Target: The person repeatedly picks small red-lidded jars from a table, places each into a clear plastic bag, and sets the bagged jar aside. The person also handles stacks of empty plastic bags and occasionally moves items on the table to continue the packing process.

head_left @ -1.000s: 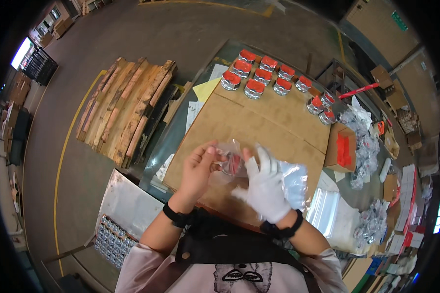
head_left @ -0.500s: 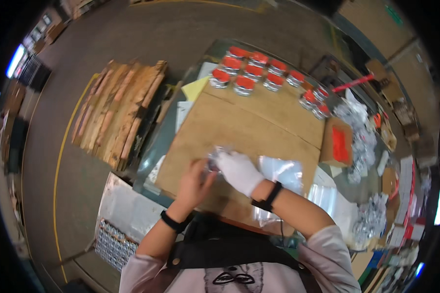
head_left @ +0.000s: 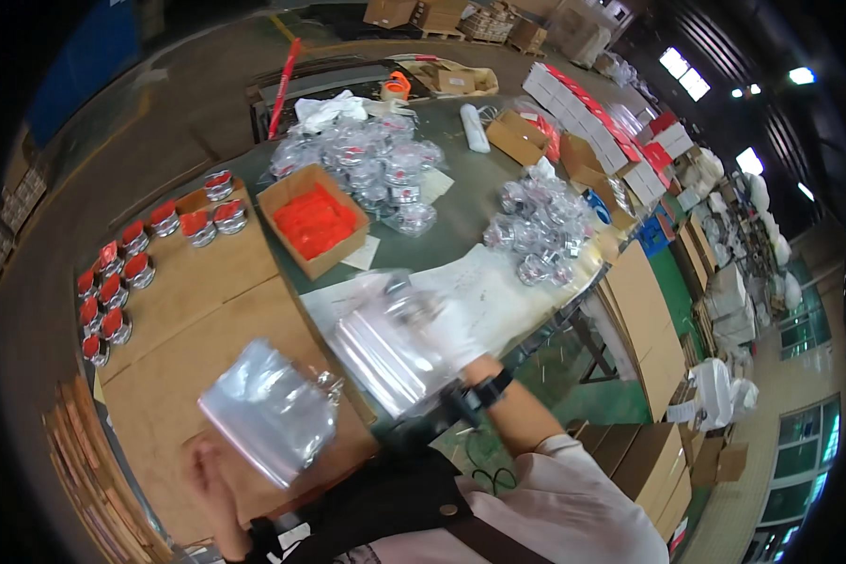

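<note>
Bagged item [head_left: 397, 297] is held by right hand [head_left: 453, 333], fingers blurred.

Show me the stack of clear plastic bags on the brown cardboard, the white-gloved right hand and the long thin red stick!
Clear plastic bags [head_left: 271, 406]: head view, shiny middle.
White-gloved right hand [head_left: 454, 333]: head view, blurred back.
Long thin red stick [head_left: 285, 89]: head view, midway along.

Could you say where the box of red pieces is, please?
The box is left of centre in the head view, beside brown cardboard and the larger bagged heap.
</note>
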The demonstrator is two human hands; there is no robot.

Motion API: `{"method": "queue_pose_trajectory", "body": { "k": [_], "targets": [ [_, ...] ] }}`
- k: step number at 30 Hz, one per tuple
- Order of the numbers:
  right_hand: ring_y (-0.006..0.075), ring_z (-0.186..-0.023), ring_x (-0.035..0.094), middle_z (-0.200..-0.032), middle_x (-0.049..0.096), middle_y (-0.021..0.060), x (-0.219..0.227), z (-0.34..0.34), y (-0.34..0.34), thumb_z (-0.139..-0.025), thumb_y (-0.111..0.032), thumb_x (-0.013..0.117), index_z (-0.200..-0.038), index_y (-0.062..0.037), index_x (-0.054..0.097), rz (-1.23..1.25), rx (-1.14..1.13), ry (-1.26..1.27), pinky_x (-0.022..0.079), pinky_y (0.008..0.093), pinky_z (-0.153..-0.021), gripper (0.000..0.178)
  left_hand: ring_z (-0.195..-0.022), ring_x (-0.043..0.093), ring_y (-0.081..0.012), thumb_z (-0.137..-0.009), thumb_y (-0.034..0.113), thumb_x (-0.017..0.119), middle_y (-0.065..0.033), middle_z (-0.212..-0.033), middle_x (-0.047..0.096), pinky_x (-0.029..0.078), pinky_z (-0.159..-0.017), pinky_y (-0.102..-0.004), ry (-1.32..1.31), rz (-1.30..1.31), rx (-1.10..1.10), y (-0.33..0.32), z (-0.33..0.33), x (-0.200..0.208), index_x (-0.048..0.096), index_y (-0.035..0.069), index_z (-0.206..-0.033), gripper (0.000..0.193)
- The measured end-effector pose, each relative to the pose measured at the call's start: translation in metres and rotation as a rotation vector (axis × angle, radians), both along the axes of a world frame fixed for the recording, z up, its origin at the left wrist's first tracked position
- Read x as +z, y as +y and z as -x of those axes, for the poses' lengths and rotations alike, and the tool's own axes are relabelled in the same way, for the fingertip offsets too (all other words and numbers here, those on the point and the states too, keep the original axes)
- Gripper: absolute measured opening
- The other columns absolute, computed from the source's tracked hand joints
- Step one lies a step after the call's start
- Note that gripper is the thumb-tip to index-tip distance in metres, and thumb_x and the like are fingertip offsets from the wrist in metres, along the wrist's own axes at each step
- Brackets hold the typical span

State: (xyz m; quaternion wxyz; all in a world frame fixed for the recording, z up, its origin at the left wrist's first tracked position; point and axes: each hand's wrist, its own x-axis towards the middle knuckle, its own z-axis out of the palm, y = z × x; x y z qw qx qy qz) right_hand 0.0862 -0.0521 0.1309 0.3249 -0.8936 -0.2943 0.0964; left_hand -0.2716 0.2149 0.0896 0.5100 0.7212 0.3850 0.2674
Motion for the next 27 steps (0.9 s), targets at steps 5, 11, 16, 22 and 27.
{"method": "queue_pose_trajectory", "body": {
  "k": [5,11,16,22,27],
  "targets": [
    [0.0353,-0.088,0.066,-0.093,0.068,0.0198,-0.120,-0.145,-0.143,-0.095,-0.030,0.050,-0.099,-0.0048,0.068,0.511,-0.468,-0.248,0.053,0.0430,-0.078,0.031,-0.073,0.060,-0.0264,-0.087,0.019,0.068,-0.0153,-0.085,0.063,0.049,-0.065,-0.0345,0.328,-0.350,-0.201,-0.044,-0.117,-0.009,0.062,-0.002,-0.092,0.022],
    [0.0241,-0.099,0.063,-0.108,0.065,0.0163,-0.080,-0.111,-0.078,-0.097,-0.019,0.050,-0.119,-0.0004,0.059,-0.012,-0.382,-0.246,0.052,0.0328,-0.085,0.030,-0.068,0.062,-0.0303,-0.079,0.024,0.075,-0.0146,-0.074,0.064,0.050,-0.063,-0.0390,0.434,-0.313,-0.121,-0.027,-0.126,-0.059,0.067,0.002,-0.080,0.023],
    [0.0244,-0.089,0.065,-0.108,0.065,0.0193,-0.010,0.055,0.086,-0.091,-0.031,0.063,-0.118,0.0016,0.060,-0.135,0.521,0.342,0.052,0.0341,-0.079,0.043,-0.062,0.056,-0.0144,-0.087,0.011,0.069,-0.0070,-0.075,0.064,0.046,-0.057,-0.0282,0.149,-0.173,-0.105,-0.042,-0.113,0.003,0.068,0.001,-0.087,0.010],
    [0.0135,-0.064,0.060,-0.068,0.066,0.0067,0.045,0.128,0.195,-0.087,-0.019,0.066,-0.092,0.0006,0.070,-0.155,0.582,0.830,0.050,0.0276,-0.063,0.021,-0.065,0.052,-0.0078,-0.098,0.021,0.056,0.0007,-0.079,0.059,0.043,-0.058,-0.0225,-0.204,0.221,0.303,-0.005,-0.027,0.028,0.060,0.005,-0.102,0.017],
    [0.0067,-0.066,0.058,-0.074,0.064,0.0027,0.031,0.217,0.271,-0.090,-0.018,0.064,-0.097,-0.0016,0.068,-0.371,0.889,0.714,0.048,0.0253,-0.060,0.019,-0.073,0.053,-0.0089,-0.097,0.028,0.059,0.0017,-0.085,0.061,0.045,-0.064,-0.0255,-0.318,0.330,0.281,0.020,0.018,0.068,0.063,0.007,-0.113,0.027]
  ]
}}
